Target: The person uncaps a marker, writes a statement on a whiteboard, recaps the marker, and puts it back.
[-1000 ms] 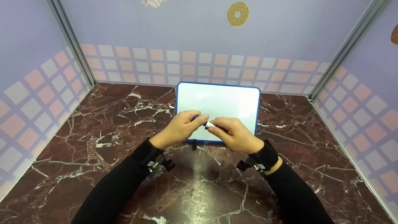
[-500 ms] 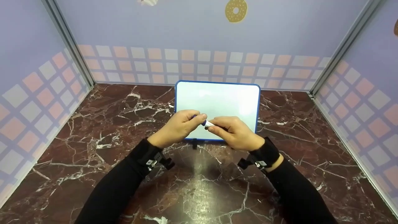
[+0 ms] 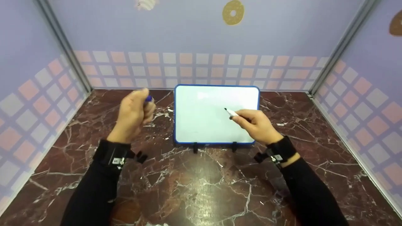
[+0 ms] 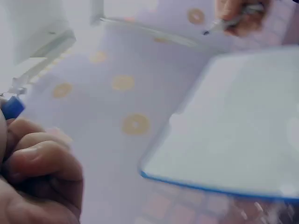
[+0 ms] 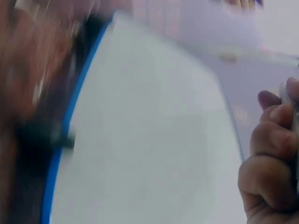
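My left hand (image 3: pixel 133 108) is raised left of the whiteboard and pinches a blue marker cap (image 3: pixel 148 98) between thumb and curled fingers. The same cap (image 4: pixel 12 108) shows at the left edge of the left wrist view. In my right hand (image 3: pixel 259 125) is a white marker (image 3: pixel 231 112), uncapped, its dark tip pointing up and left in front of the board. The blue-framed whiteboard (image 3: pixel 204 119) stands leaning back on small black feet, with no marks visible on it. In the right wrist view, my right fingers (image 5: pixel 271 140) curl round the marker, mostly cut off by the frame edge.
Dark red marbled tabletop (image 3: pixel 201 188) lies under and in front of the board. A lilac back wall (image 3: pixel 176 31) with pink and white squares rises behind it, and side walls (image 3: pixel 25 94) stand left and right. Two black feet (image 3: pixel 234 146) jut from the board's lower edge.
My hands have moved apart. The blue cap has come off the marker and gone left with my left hand; my right hand has shifted right with the marker, its tip now bare.
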A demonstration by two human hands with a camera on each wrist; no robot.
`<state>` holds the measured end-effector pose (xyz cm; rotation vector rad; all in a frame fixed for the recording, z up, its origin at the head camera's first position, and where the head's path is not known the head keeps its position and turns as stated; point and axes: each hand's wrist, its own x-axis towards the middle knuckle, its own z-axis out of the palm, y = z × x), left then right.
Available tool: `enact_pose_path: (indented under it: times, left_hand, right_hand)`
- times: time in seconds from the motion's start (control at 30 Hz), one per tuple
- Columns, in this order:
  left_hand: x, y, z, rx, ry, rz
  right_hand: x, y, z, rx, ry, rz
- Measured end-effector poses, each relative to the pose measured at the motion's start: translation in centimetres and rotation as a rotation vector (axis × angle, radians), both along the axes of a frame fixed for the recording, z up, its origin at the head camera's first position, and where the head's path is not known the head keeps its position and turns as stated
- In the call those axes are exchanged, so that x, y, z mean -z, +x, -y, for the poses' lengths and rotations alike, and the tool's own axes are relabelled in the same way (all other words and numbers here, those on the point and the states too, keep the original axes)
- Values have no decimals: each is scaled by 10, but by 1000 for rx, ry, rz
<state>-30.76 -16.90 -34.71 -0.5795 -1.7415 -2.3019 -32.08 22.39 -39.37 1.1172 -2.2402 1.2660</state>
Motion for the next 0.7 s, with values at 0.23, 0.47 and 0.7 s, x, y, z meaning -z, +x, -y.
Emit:
enact_pose_path:
  times: [0.23,0.47,0.7]
  left_hand:
    - [0,-2,-7,59,-194,34]
    - [0,-5,-7,45,-194,77]
    - [13,-10,9,-58,-322,120]
  right_hand:
    - [-2,-5,-1,-8,62,20]
    - [-9,-1,-3,6,31,16]
    - [-12,-3,-1,-15,31,-9]
